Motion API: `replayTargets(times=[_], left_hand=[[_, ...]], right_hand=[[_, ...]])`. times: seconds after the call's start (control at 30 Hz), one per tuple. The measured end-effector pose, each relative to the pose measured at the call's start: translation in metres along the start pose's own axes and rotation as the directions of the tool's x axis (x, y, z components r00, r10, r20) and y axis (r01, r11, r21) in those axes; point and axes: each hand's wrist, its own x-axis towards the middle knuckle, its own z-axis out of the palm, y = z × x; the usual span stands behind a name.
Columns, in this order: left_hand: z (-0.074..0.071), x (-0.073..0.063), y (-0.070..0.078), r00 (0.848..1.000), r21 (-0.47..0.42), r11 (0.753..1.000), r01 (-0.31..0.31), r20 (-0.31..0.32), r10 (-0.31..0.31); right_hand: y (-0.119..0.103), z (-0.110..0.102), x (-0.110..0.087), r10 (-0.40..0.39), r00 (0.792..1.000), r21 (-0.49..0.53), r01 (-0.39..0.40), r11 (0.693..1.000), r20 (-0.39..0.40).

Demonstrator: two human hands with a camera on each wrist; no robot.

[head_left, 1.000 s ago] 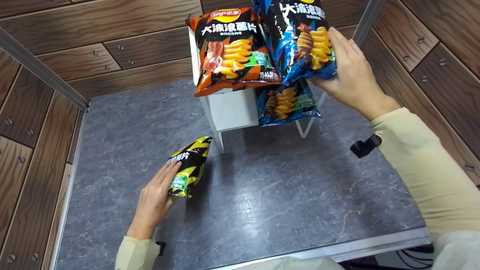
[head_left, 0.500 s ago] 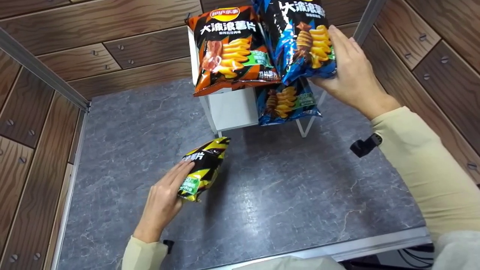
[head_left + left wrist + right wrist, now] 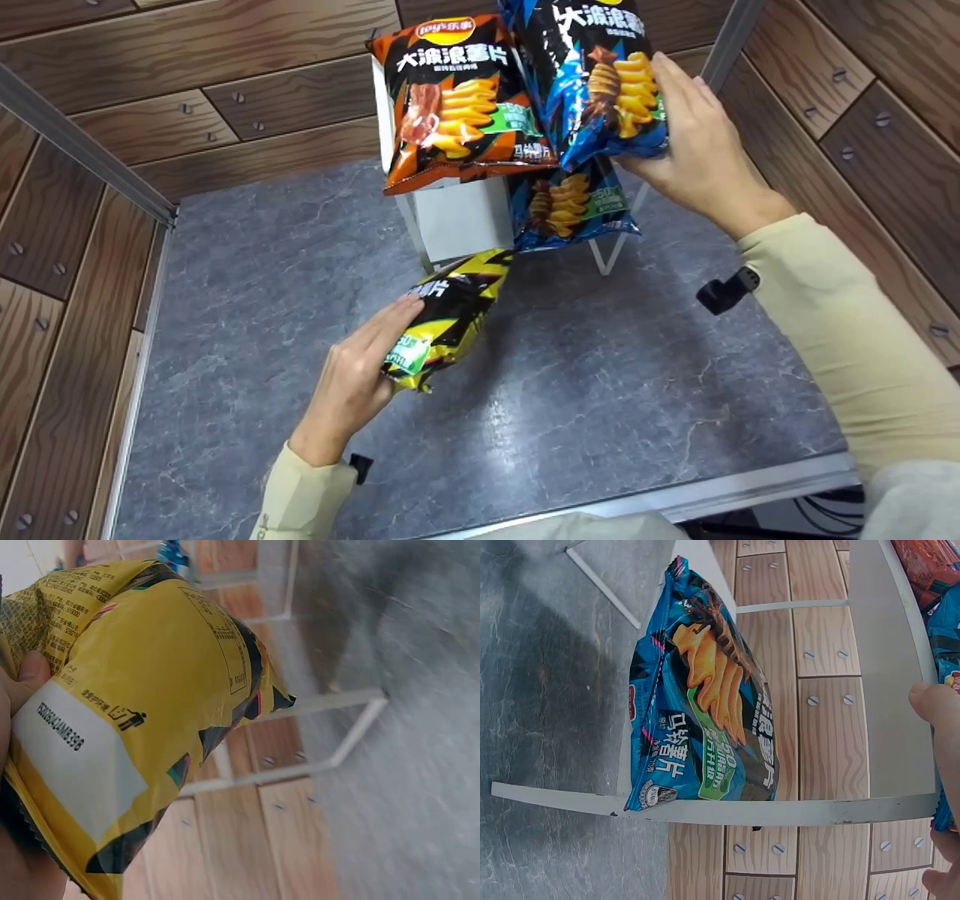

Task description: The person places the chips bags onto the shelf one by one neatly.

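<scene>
In the head view my left hand (image 3: 352, 382) grips a yellow and black bag of chips (image 3: 454, 315) by its near side, tilted in front of a white two-tier rack (image 3: 465, 217). In the left wrist view the thumb lies on the bag's yellow back (image 3: 165, 652). My right hand (image 3: 697, 150) holds the right side of a blue bag of chips (image 3: 600, 90) on the top tier. Beside it lies an orange bag of chips (image 3: 457, 105). Another blue bag of chips (image 3: 570, 206) rests on the lower tier, its front showing in the right wrist view.
The rack stands on a grey marbled tabletop (image 3: 600, 405) with wood-patterned panels (image 3: 300, 112) around it. The rack's white frame (image 3: 795, 811) crosses the right wrist view. A metal edge (image 3: 765, 484) borders the table in front, with dark cables beyond.
My left hand has carried the yellow bag rightward and up toward the rack; its far tip now overlaps the lower tier's front edge. My right hand stays on the blue bag.
</scene>
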Motion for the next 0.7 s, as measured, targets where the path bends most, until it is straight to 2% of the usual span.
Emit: replayTargets(times=[0.2,0.53,0.7], left_hand=[[-0.003,0.024,0.013,0.997,-0.010,0.998,-0.070,-0.037,0.069],[0.008,0.056,0.024,0.990,-0.022,0.995,-0.099,-0.103,0.096],[0.013,0.070,0.027,0.981,0.042,0.991,-0.129,-0.142,0.133]], right_hand=[[0.000,-0.002,0.000,0.012,1.000,-0.001,-0.012,1.000,0.009],[0.000,0.000,0.002,0.011,1.000,0.006,-0.011,1.000,-0.006],[-0.001,0.001,0.002,0.018,1.000,0.009,-0.018,1.000,-0.009]])
